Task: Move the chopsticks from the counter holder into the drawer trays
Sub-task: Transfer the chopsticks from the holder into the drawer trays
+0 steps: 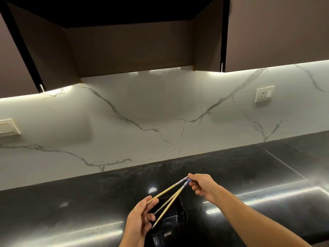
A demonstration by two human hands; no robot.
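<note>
Three pale wooden chopsticks (169, 200) with blue-patterned tops fan out above a black plastic holder (175, 220) on the dark counter. My right hand (201, 186) pinches their patterned top ends together. My left hand (140, 218) grips the thin tip of the upper chopstick between thumb and fingers, while the lower two tips point past its fingers toward the holder. No drawer or tray is in view.
The black speckled counter (89, 202) runs left and right, glossy with light reflections. A white marble backsplash (142, 113) rises behind, with a socket (264, 94) at right and a switch plate (8, 126) at left. Dark upper cabinets (124, 41) hang overhead.
</note>
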